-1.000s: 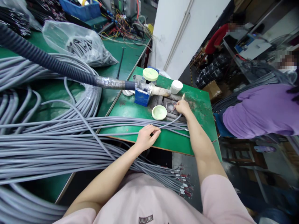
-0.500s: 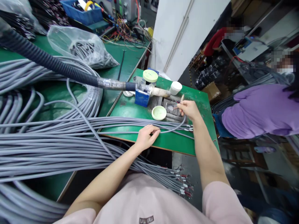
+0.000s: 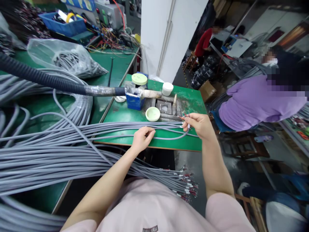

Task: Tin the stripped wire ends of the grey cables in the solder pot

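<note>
With the right hand [image 3: 199, 125] pinching 1 grey cable [image 3: 169, 139] by its wired end over the green table [image 3: 190, 96], and the curled left hand's [image 3: 142, 138] grip impossible to tell, a careless sideways sweep could snag the splayed wires [image 3: 181, 118] among neighbouring cables [image 3: 116, 126].

A pale pink shirt [image 3: 151, 203] with loose short sleeves [image 3: 224, 211] is worn, softly creased; its front bears a small dark rectangular patch [image 3: 150, 229], lettered in a paler tone; both forearms [image 3: 112, 183] and both hands [image 3: 142, 139] are bare
</note>
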Action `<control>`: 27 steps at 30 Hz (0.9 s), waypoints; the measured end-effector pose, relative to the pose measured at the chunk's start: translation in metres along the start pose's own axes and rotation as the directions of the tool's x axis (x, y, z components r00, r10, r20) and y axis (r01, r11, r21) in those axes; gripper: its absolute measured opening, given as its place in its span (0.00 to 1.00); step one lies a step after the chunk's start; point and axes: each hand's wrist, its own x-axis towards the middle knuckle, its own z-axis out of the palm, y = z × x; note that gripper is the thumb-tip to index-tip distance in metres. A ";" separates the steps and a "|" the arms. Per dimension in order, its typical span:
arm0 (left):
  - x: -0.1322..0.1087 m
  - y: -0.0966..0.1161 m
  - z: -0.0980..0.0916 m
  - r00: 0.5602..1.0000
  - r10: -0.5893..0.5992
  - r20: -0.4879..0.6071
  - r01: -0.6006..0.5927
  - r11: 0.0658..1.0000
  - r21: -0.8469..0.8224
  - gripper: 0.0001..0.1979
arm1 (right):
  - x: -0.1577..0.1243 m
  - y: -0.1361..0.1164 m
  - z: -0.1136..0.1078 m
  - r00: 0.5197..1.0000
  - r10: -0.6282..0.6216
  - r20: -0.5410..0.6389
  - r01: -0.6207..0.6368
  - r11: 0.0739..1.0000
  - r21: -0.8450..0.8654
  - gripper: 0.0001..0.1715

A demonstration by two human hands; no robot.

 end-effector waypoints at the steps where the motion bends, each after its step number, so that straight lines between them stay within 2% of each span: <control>1: -0.001 0.000 0.000 1.000 0.006 0.011 -0.007 1.000 0.018 0.09 | -0.003 -0.001 0.000 1.000 -0.007 0.000 0.007 1.000 0.004 0.16; 7: -0.006 0.003 0.001 0.992 0.058 0.110 -0.070 0.992 0.107 0.08 | -0.021 0.001 0.000 0.999 -0.039 0.026 0.038 0.999 0.026 0.17; 12: -0.019 0.012 0.002 0.990 0.049 0.132 -0.068 0.988 0.142 0.08 | -0.034 0.000 0.002 0.999 -0.032 0.016 0.032 0.999 0.019 0.18; 16: -0.034 0.022 0.000 0.982 -0.038 0.184 0.011 0.989 0.146 0.08 | -0.046 0.002 0.004 0.999 0.002 0.044 -0.003 1.000 0.007 0.18; 18: -0.039 0.028 -0.006 0.945 -0.080 0.318 0.044 0.992 0.119 0.09 | -0.054 0.011 0.004 0.990 0.045 0.136 -0.034 0.996 -0.080 0.19; 20: -0.039 0.037 -0.016 0.863 -0.057 0.502 0.038 0.998 0.047 0.08 | -0.061 0.023 0.002 0.959 0.109 0.260 -0.037 0.963 -0.266 0.18; 21: -0.036 0.043 -0.023 0.827 -0.030 0.561 0.037 0.999 -0.001 0.07 | -0.064 0.027 -0.001 0.950 0.142 0.277 -0.026 0.923 -0.383 0.16; 22: -0.032 0.051 -0.032 0.815 -0.002 0.580 0.035 0.998 -0.045 0.07 | -0.068 0.029 -0.005 0.956 0.157 0.247 -0.015 0.870 -0.492 0.12; 23: -0.028 0.060 -0.043 0.831 0.025 0.556 0.024 0.996 -0.081 0.07 | -0.072 0.028 -0.010 0.974 0.140 0.177 -0.012 0.817 -0.577 0.10; 24: -0.022 0.070 -0.056 0.874 0.049 0.483 0.000 0.995 -0.101 0.07 | -0.077 0.024 -0.016 0.994 0.084 0.073 -0.019 0.776 -0.631 0.09; 26: -0.013 0.089 -0.086 0.964 0.122 0.238 -0.103 0.991 -0.091 0.06 | -0.088 0.006 -0.032 0.986 -0.087 -0.144 -0.023 0.776 -0.630 0.11; 27: -0.009 0.098 -0.101 0.984 0.150 0.094 -0.146 0.988 -0.052 0.06 | -0.095 -0.005 -0.040 0.966 -0.139 -0.217 -0.020 0.798 -0.603 0.12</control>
